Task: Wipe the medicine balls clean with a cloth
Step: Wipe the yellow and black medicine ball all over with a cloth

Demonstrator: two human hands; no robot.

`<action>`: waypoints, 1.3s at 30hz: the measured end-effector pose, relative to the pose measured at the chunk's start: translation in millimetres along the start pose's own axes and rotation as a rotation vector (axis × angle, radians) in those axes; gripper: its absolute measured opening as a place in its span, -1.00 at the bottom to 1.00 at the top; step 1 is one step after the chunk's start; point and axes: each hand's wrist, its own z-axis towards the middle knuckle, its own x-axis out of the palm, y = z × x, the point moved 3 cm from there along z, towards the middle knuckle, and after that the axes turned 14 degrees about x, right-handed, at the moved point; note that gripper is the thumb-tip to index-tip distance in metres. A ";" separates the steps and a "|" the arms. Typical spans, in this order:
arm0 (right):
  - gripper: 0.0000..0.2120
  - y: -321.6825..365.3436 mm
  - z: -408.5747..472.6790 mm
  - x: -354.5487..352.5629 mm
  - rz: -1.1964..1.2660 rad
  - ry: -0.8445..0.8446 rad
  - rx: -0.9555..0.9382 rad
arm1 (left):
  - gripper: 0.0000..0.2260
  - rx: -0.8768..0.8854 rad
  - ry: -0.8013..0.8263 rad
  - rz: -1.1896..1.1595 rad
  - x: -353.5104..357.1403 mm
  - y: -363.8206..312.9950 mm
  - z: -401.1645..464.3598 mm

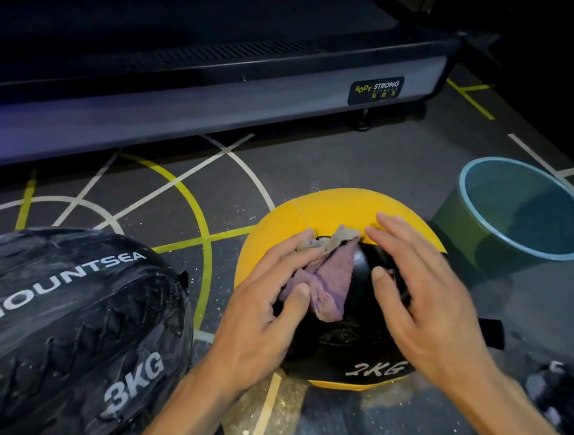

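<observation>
Pressed a crumpled purple terry cloth (321, 283) under left-hand (268, 304) fingers (292, 258), thumb pinching it, onto the round black-and-yellow 2KG medicine ball (333, 213) on the floor. Rested right hand (418, 286) beside it, fingers (392, 226) spread flat. Left of them: black 3KG ball (74, 323). Beyond right: teal-rimmed bucket (506, 227).

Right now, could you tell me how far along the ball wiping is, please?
The black 3KG ball on the left shows wet streaks, so it looks wiped. The yellow-and-black 2KG ball is in hand: the left hand holds the purple cloth on it while the right hand steadies it. Its remaining surface is left.
</observation>
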 end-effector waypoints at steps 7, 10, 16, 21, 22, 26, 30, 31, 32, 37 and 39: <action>-0.53 -19.1 2.5 16.4 -0.191 0.076 -0.032 | -0.65 0.042 -0.059 0.364 3.7 -10.8 6.1; -0.53 -27.4 6.7 12.3 -0.206 0.079 0.001 | -0.68 -0.118 -0.195 0.324 -23.2 13.4 -5.8; -0.52 -42.8 19.8 3.7 -0.219 0.083 0.055 | -0.73 -0.235 -0.304 0.192 -39.4 21.9 -25.4; -0.52 -38.7 22.3 8.8 -0.225 0.072 0.054 | -0.60 -0.014 -0.371 0.105 -36.8 -16.8 4.7; -0.52 -39.1 21.6 10.1 -0.225 0.067 0.054 | -0.59 0.014 -0.321 0.088 -24.5 -21.0 5.7; -0.50 -45.0 26.5 9.3 -0.247 0.047 0.066 | -0.60 0.071 0.015 -0.174 35.7 -44.8 -30.7; -0.51 -45.9 30.7 8.1 -0.242 0.059 0.090 | -0.52 0.017 -0.191 -0.233 14.4 -52.1 -29.8; -0.51 -44.6 30.5 8.2 -0.236 0.056 0.092 | -0.52 0.003 -0.320 -0.251 -7.7 -50.2 -19.4; -0.52 -43.6 29.0 9.9 -0.237 0.060 0.087 | -0.53 0.012 -0.444 -0.221 -30.2 -46.4 -8.8; -0.51 -37.5 32.6 15.7 -0.250 0.065 0.076 | -0.69 -0.011 -0.480 0.118 -68.1 -14.2 6.4; -0.51 -34.7 36.4 18.4 -0.266 0.059 0.068 | -0.77 -0.096 -0.114 -0.114 -2.0 -15.5 -18.7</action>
